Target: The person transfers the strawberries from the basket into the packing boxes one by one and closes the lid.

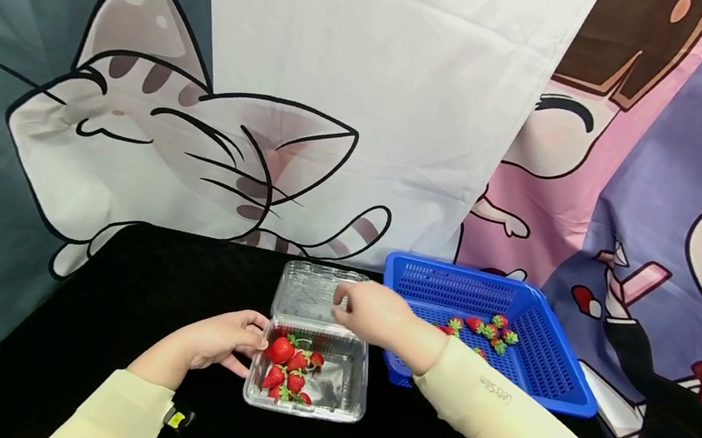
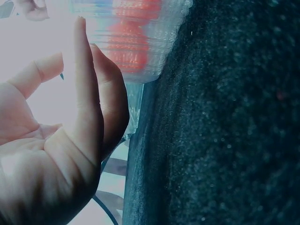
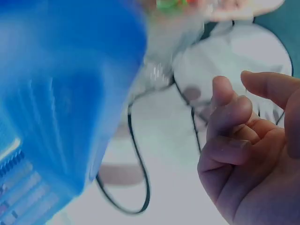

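Observation:
A clear plastic clamshell box [image 1: 339, 388] lies with its lid [image 1: 306, 292] folded back behind it. Several red strawberries [image 1: 281, 350] with green leaves are gathered in the left part of the box. My left hand [image 1: 230, 341] is at the box's left side, fingertips at the rim; in the left wrist view its fingers [image 2: 84, 103] look fairly straight beside the clear wall. Over the lid is my right hand [image 1: 378, 314], its fingers loosely bent. Nothing shows between the right thumb and fingers [image 3: 229, 115] in the right wrist view.
Right of the box stands a blue slotted plastic basket [image 1: 552, 332] holding several more strawberries [image 1: 474, 324]. Black cloth [image 1: 192, 278] covers the table. Behind it hangs a cartoon-printed curtain [image 1: 377, 87]. A small black and yellow item [image 1: 176, 418] shows by the left sleeve.

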{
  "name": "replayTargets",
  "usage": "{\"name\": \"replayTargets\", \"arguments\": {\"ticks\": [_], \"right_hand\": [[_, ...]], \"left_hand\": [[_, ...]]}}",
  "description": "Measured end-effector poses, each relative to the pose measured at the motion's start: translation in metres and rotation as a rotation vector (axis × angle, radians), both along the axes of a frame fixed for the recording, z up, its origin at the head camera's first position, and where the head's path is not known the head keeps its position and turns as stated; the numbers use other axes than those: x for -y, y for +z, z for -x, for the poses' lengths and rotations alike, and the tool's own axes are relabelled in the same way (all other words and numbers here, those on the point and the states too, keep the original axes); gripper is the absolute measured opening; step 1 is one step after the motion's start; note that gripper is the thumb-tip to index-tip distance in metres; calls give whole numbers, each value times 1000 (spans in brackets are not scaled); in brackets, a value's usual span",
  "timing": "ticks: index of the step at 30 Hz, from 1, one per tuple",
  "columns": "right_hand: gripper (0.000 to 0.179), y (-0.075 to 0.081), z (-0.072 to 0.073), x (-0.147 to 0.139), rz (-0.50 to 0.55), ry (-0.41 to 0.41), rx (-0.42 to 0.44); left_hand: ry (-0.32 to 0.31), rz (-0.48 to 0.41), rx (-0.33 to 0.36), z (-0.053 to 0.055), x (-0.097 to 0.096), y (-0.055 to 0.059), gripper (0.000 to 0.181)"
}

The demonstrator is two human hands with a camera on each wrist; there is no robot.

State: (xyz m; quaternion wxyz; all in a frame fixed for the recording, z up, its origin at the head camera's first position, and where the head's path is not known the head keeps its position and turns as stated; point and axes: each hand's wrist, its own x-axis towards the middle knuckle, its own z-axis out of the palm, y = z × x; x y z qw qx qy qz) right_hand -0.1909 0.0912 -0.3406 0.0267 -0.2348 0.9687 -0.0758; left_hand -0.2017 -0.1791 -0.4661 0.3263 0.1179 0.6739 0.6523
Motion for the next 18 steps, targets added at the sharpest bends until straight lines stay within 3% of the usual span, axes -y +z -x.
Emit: {"name": "replayTargets", "arguments": {"ticks": [5,9,13,18], "right_hand": [[15,16,20,-24,87,-110,-4],[19,19,37,-46,103,-179,-6],[22,15,54,-70,55,-210,-18],[19,3,71,-103,-65,-170,7]], "left_hand": [[6,-3,7,0,1,0,48],[10,-2,12,0,1,0,48],[3,-4,11,-1,1,1,48],[-1,-7,3,-1,0,1,48]]}}
